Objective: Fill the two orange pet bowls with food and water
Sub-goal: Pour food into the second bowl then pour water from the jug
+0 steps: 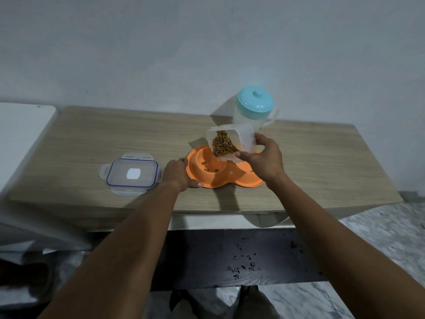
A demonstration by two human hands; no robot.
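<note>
Right hand (pixel 264 161) grips tilted tub (pixel 232 140) so kibble (pixel 223 145) pours into left bowl (pixel 208 166); left hand (pixel 177 172) clamps dish rim to steady it.

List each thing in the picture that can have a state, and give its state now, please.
food container: open, tilted, kibble sliding out
container lid: off, flat on table
left bowl: a few kibbles inside
right bowl: mostly hidden, contents unclear
water jug: upright, lid on
left hand: steadying dish edge
right hand: holding the container
</note>
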